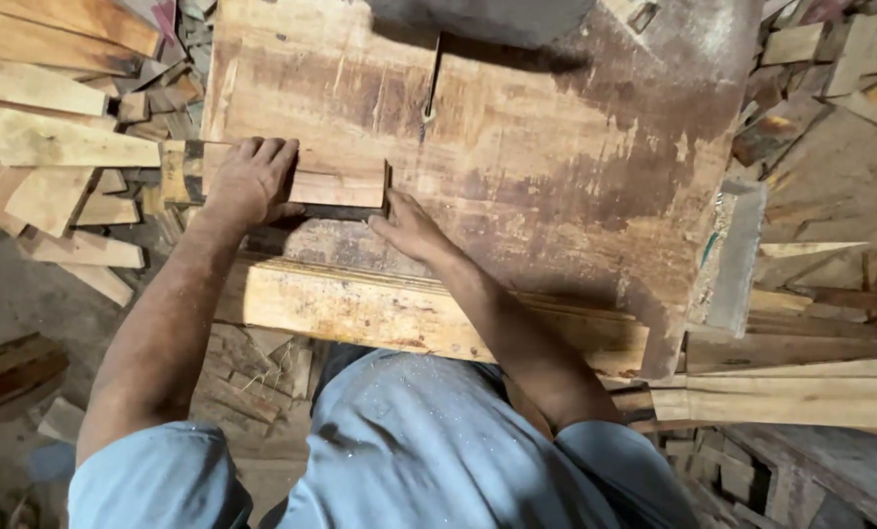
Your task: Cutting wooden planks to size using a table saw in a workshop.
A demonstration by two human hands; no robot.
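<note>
1. While the left hand (247, 181) lies flat on the short wooden block (291, 176), its fingers are stretched forward over the far edge of the block and pressed down; they do not close around it, they only hold it from above.
2. The right hand (409, 227) is at the right end of the same block, in the middle of the frame. Its fingers are almost straight and together, the tips touching the end face and the near lower edge. It is an open, pushing hand, not a closed grasp.
3. The block lies across the left edge of the worn saw table (556, 167), a little left of the centre of the frame, with its left end going out over the edge. It is a squared piece of pale sawn wood with a dark mark near the left end.
4. By my judgement the block is stiff and quite light for its size. The surface looks rough and dusty, so it should not slip much. It is not fragile, but the corners may give splinters. A good hold is flat on the top face and at the ends.
5. Above the block, a narrow blade slot (430, 83) is cut in the table.
6. Nearer to the person, a longer plank (399, 313) lies along the near edge of the table.
7. Many wood offcuts (56, 147) are piled at the left and right of the frame.
</note>
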